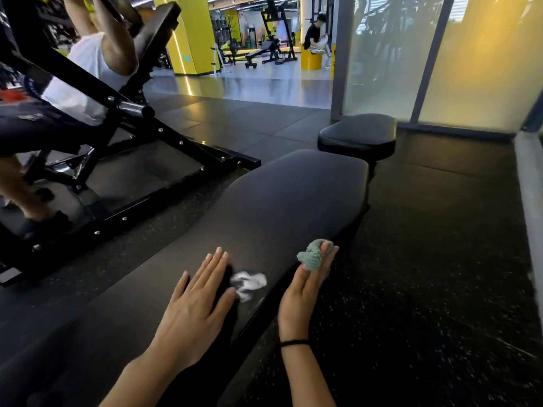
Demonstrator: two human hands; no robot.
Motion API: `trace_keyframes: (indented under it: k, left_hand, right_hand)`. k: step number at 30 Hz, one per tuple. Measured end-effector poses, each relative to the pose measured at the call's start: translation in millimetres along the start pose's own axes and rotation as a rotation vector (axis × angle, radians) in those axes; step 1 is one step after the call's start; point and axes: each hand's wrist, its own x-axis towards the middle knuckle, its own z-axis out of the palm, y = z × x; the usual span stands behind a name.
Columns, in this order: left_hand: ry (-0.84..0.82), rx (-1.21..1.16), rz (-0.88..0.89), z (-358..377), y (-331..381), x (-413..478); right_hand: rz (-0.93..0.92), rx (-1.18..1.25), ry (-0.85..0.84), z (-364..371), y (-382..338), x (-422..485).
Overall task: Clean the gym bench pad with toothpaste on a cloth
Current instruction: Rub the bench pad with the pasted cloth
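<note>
Left hand (197, 306): fingers straight, flat on the bench pad (279, 201).
Toothpaste smear (248, 283): on the bench pad.
Right hand (305, 292): gripped green cloth (313, 255) at the bench pad's edge.

The surface (279, 201) is plain matte black, marked by a white, streaky toothpaste smear (249, 282). The crumpled cloth (313, 255) is dull grey-green. A thin black band (293, 343) circles the right wrist. The floor (426, 259) is black, flecked with pale specks. The machine frame (141, 189) is black with silver bolts; the pillar (194, 33) is bright yellow.
</note>
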Motion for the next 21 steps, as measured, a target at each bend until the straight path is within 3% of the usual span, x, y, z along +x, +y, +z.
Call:
trace_keyframes:
  k: [5, 8, 11, 13, 19, 21]
  left_hand:
    - [0.024, 0.060, -0.047, 4.1, 2.6, 1.4]
    - [0.021, 0.068, -0.049, 1.8, 5.1, 1.4]
    - [0.019, 0.105, -0.047, 0.9, 6.1, -0.7]
    - [0.027, 0.096, -0.046, -0.3, 6.6, -1.2]
    - [0.056, 0.041, -0.050, 1.2, 8.5, 1.1]
    - [0.046, 0.044, -0.055, 2.4, 6.5, 3.5]
  right_hand:
    - [-0.049, -0.025, 0.061, -13.2, 16.2, 77.5]
    - [0.231, -0.016, 0.073, -32.2, 38.5, 156.5]
    - [0.516, -0.011, -0.085, -43.8, 54.5, 229.8]
    - [0.472, 0.018, -0.132, -45.2, 54.6, 228.8]
    - [0.048, 0.062, -0.080, -44.9, 40.3, 108.8]
    - [0.023, 0.060, -0.113, -43.1, 41.6, 105.6]
